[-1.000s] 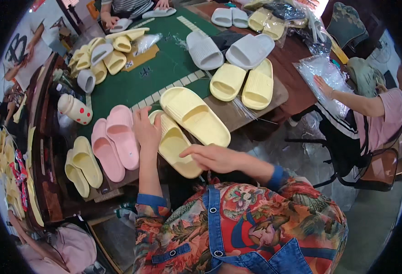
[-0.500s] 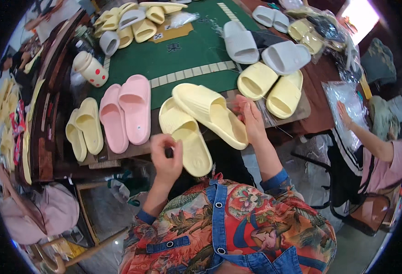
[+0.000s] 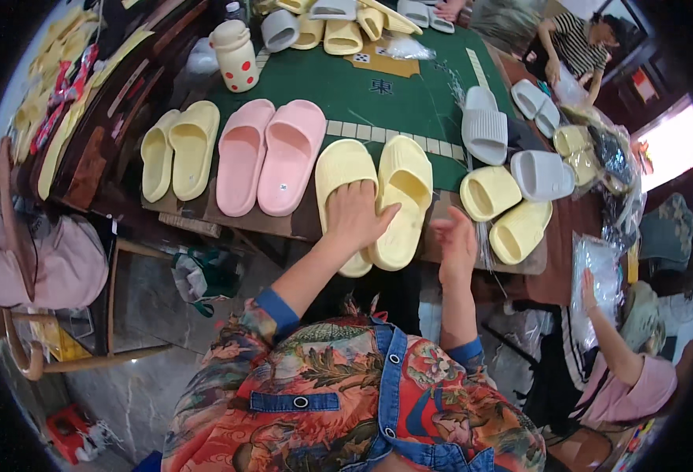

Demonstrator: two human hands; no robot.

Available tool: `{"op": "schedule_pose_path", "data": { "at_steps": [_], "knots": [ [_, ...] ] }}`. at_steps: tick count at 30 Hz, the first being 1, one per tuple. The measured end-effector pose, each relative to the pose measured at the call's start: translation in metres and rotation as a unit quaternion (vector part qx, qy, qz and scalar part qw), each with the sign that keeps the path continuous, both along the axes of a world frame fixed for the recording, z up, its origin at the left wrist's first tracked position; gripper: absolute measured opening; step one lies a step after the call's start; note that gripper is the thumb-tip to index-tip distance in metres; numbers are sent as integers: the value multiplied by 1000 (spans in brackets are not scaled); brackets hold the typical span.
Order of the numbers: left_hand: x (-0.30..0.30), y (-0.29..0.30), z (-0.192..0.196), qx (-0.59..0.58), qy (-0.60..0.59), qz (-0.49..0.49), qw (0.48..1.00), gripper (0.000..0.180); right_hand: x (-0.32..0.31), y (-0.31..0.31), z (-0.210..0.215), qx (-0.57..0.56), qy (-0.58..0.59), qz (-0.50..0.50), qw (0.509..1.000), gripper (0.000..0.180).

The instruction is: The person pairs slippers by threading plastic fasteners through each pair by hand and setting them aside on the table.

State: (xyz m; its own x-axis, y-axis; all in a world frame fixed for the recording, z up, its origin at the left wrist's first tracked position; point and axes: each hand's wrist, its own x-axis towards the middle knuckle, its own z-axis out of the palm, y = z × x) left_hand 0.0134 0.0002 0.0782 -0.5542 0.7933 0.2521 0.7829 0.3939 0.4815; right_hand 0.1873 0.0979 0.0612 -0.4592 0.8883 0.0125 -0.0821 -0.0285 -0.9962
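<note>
A pale yellow slipper (image 3: 346, 161) lies at the table's near edge, toe pointing away. My left hand (image 3: 354, 214) has its fingers tucked into it under the strap, their tips hidden. The thumb reaches toward a matching yellow slipper (image 3: 405, 177) close against its right side. My right hand (image 3: 457, 242) is raised to the right of the pair, touching neither slipper, with its fingers loosely bent and apart and nothing visible in them. A pink pair of slippers (image 3: 272, 157) stands just left of them, and a smaller yellow pair (image 3: 180, 149) is beyond that.
Yellow slippers (image 3: 492, 193) and grey slippers (image 3: 484, 126) lie to the right beside thin strands. More slippers sit at the far edge of the green tabletop (image 3: 362, 102), near a dotted bottle (image 3: 235, 59). A co-worker's hand (image 3: 589, 291) rests on clear plastic bags at right.
The two yellow slippers, crossed and tilted before, now lie side by side with toes away. My left hand has moved into the left one; my right hand has come off the other.
</note>
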Motion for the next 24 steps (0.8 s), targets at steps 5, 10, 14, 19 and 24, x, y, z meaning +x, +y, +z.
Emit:
{"op": "schedule_pose_path", "data": {
  "at_steps": [5,10,14,19,24],
  "knots": [
    [-9,13,6,-57,22,39,997,46,25,-6,52,287,123,-293,904,39],
    [-10,12,-4,14,12,11,1000,37,83,-27,155,274,480,-190,812,18],
    [-14,13,-18,101,-47,12,994,24,88,-5,140,5,567,197,800,10],
    [-17,-15,-9,171,-227,-28,958,14,27,38,10,-24,162,-38,986,25],
    [-35,-93,46,253,-236,0,938,17,3,27,-25,133,-27,-55,989,28]
  ]
}}
